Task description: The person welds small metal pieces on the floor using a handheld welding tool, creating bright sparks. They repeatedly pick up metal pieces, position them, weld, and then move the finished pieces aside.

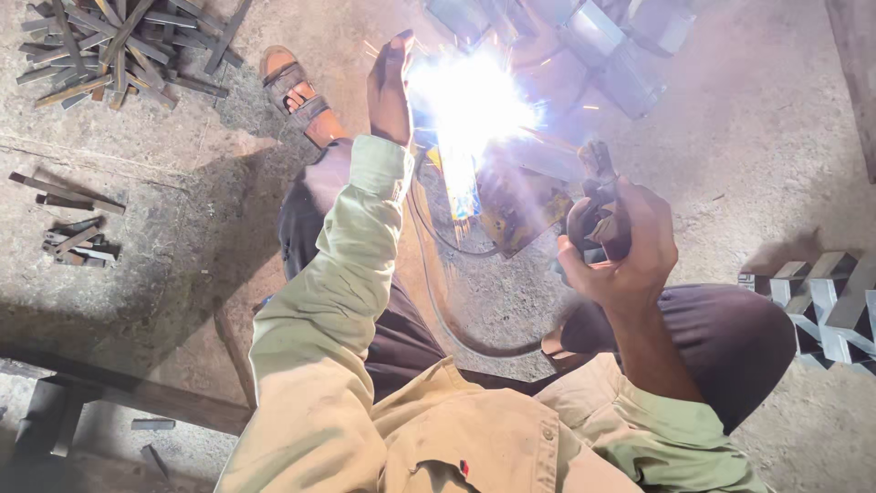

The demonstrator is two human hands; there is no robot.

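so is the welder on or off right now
On. A bright white arc with sparks flares at the metal, just past the electrode holder in the right hand. The left hand is raised beside the glare.

Rough concrete floor (748, 137), dull metal strips (119, 41), matt cloth sleeve (338, 274).

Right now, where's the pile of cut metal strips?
In the head view, the pile of cut metal strips lies on the concrete floor at the top left, just left of the sandalled foot.
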